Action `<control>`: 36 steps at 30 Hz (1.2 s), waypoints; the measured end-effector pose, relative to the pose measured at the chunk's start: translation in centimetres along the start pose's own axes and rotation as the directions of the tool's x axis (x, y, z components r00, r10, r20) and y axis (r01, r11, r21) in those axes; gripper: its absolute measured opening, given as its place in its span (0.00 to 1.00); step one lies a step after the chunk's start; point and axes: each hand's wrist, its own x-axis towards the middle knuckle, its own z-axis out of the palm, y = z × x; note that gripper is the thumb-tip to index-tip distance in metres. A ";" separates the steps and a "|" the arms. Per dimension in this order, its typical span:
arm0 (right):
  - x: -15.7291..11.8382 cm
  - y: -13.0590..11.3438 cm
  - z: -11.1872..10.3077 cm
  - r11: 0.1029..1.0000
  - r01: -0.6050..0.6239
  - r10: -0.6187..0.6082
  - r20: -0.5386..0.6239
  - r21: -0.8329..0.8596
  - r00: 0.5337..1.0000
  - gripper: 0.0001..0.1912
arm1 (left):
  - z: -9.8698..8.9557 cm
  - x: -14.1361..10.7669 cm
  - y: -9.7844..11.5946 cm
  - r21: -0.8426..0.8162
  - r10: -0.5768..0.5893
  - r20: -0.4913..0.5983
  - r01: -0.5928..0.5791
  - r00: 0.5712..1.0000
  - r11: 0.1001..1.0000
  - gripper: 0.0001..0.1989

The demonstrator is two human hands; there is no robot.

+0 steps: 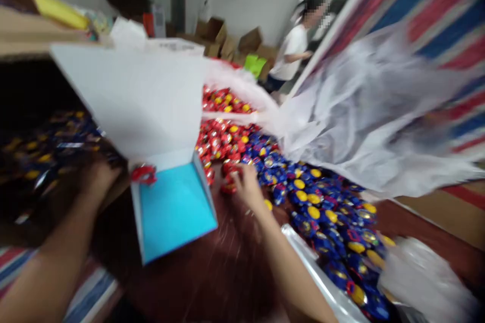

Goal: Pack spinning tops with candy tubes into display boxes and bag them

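My right hand (pixel 248 186) reaches over the dark red tabletop, its fingers curled around shiny red wrapped pieces (pixel 228 176) beside the loose pile. My left hand (pixel 100 179) is low at the left, by a dark carton holding blue and yellow wrapped pieces (pixel 45 146); motion smears its fingers, so what they hold is unclear. Between my hands stands a white box (pixel 144 101) with its lid raised and a bright blue bottom (pixel 174 207). One red wrapped piece (pixel 144 174) is at the box's back left corner.
Red wrapped pieces (pixel 217 139) and blue ones with yellow spots (pixel 322 212) spread across the table. White plastic sheeting (pixel 341 106) and a striped woven bag (pixel 447 20) rise at the right. A silver strip (pixel 322 277) lies in front. A person (pixel 291 50) stands behind, near cartons (pixel 215 35).
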 end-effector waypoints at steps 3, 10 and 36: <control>-4.1 0.2 -2.0 0.974 -0.123 0.143 -0.095 0.189 0.985 0.22 | 3.2 -6.3 -1.7 0.088 0.019 0.127 -0.030 0.992 0.996 0.24; -7.5 -5.3 1.1 0.475 -0.385 0.403 0.193 0.791 0.895 0.24 | 8.7 -10.0 -3.9 -0.009 0.229 0.169 -0.230 0.959 0.973 0.33; -5.0 -14.8 3.6 0.715 0.441 -0.646 0.271 0.543 0.714 0.30 | 0.2 -18.3 -5.9 -0.793 0.554 0.548 0.599 0.626 0.108 0.19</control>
